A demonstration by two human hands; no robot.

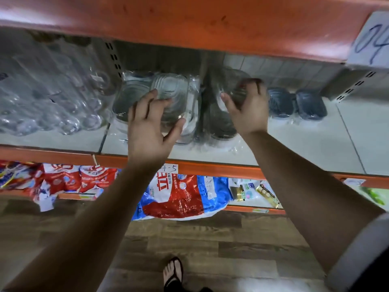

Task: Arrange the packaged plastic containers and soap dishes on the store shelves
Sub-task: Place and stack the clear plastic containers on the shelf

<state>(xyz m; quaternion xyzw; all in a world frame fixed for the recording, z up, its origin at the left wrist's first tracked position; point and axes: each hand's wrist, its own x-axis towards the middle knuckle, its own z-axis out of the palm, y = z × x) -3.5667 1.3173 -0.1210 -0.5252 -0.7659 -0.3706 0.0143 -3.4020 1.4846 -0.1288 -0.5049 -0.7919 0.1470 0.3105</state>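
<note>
On the white middle shelf (305, 144) lie bagged clear plastic containers (170, 89), side by side at the centre. My left hand (149, 125) rests on the front of that pack with its fingers spread and thumb out to the right. Just to the right stands a darker bagged container pack (223, 123). My right hand (248, 108) grips the upper end of it, fingers curled over the top; what lies under the palm is hidden. Two dark blue soap dishes (296, 103) in clear wrap lie further right.
Bagged clear round containers (52, 102) fill the shelf's left part. An orange beam (189, 24) with a paper label (370, 41) hangs close above. Red and blue detergent bags (174, 197) sit on the lower shelf. My sandalled foot (173, 272) stands on the wood floor.
</note>
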